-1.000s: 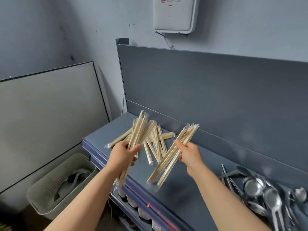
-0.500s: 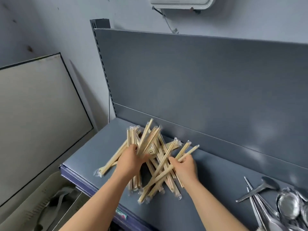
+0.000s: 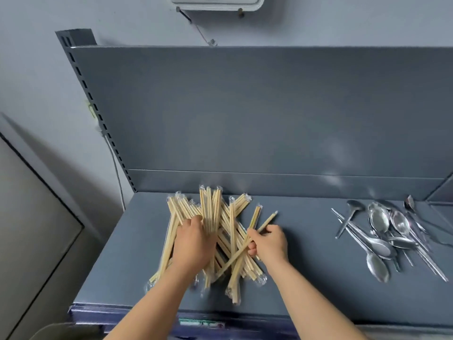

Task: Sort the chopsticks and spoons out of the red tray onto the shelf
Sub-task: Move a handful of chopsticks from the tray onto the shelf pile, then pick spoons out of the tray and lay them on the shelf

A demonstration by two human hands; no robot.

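Observation:
A heap of wrapped wooden chopsticks point(image 3: 221, 224) lies crossed on the left half of the grey shelf point(image 3: 306, 261). My left hand point(image 3: 192, 244) lies on top of the heap, fingers curled round several packs at its left side. My right hand point(image 3: 268, 242) is at the heap's right edge and grips a pack of chopsticks point(image 3: 255, 231) that slants up to the right. A pile of metal spoons point(image 3: 389, 231) lies on the right half of the shelf. The red tray is not in view.
The shelf's grey back panel point(image 3: 245, 114) rises behind the heap, with a slotted upright at the left. A white box point(image 3: 215, 1) hangs on the wall above. A grey board point(image 3: 31, 217) leans at the left. The shelf's blue front edge point(image 3: 122, 312) is near my arms.
Both hands came down from above the shelf and brought their packs onto the heap. The view has swung right and down, so the spoons show more fully and the floor basket has left the frame.

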